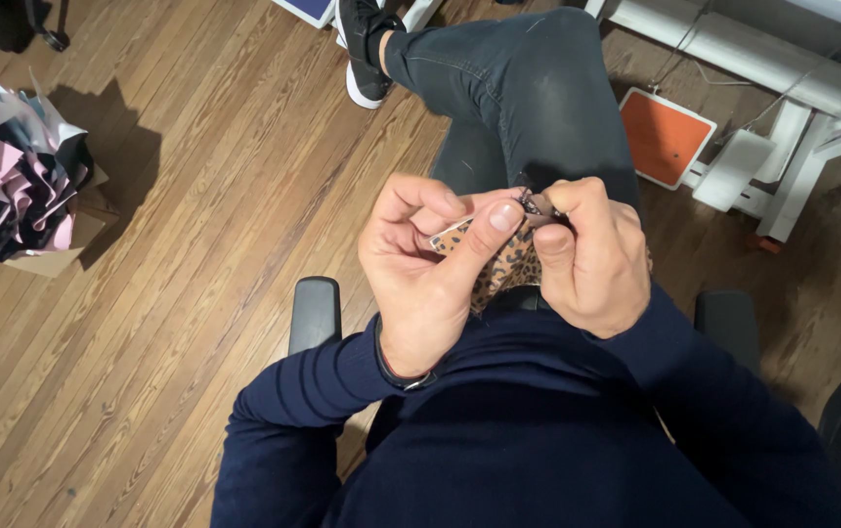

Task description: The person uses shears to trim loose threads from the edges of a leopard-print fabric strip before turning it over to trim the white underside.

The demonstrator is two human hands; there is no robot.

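1. leopard-print fabric piece (508, 266): small, tan with dark spots, held over the lap, near the chest, between both hands; most of it hidden behind the fingers.
2. left hand (420, 269): thumb and fingers pressed together on the left edge of the fabric, thumbnail up.
3. right hand (591, 256): fingers closed on the right edge, pinching a small dark item (535, 203) at the top; too small to tell what it is.
4. risk: both grips sit on thin edges; a twist could let the fabric slide free and drop to the wooden floor (195, 244).
5. risk: the dark item, if pointed, could prick a fingertip, as the thumbs meet just beside it.
6. risk: the piece is worked in the air over the raised knee (528, 98), so pulling unevenly could skew it.
7. far left: heap of pink and black fabric scraps (10, 171), well apart.
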